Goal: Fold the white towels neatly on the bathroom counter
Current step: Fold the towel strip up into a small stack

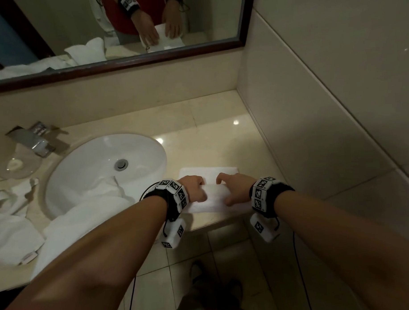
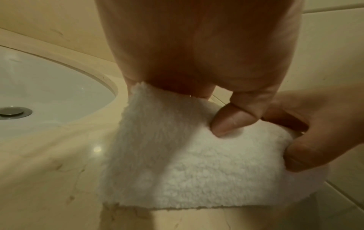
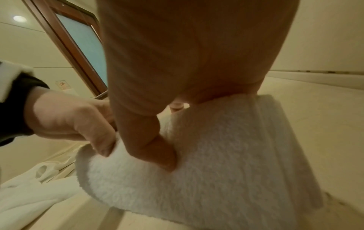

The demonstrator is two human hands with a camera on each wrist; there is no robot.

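A small white towel (image 1: pixel 215 196) lies on the beige counter (image 1: pixel 212 136) to the right of the sink, its near part lifted into a rounded fold. My left hand (image 1: pixel 195 190) grips the fold's left end, thumb on top (image 2: pixel 230 123) and fingers under it. My right hand (image 1: pixel 232 188) grips the right end the same way, thumb pressed into the pile (image 3: pixel 157 149). The towel's far flat edge (image 1: pixel 208 171) shows beyond my knuckles. The wrist views show the fluffy towel (image 2: pixel 187 171) (image 3: pixel 226 163) bulging between both hands.
A white oval sink (image 1: pixel 106 167) with a drain sits left of the towel. More white towels (image 1: pixel 69 220) spill from the basin over the counter's left side. A chrome tap (image 1: pixel 33 140) and glass dish (image 1: pixel 18 164) stand far left. The tiled wall (image 1: pixel 325 127) closes the right; a mirror (image 1: pixel 113 30) hangs behind.
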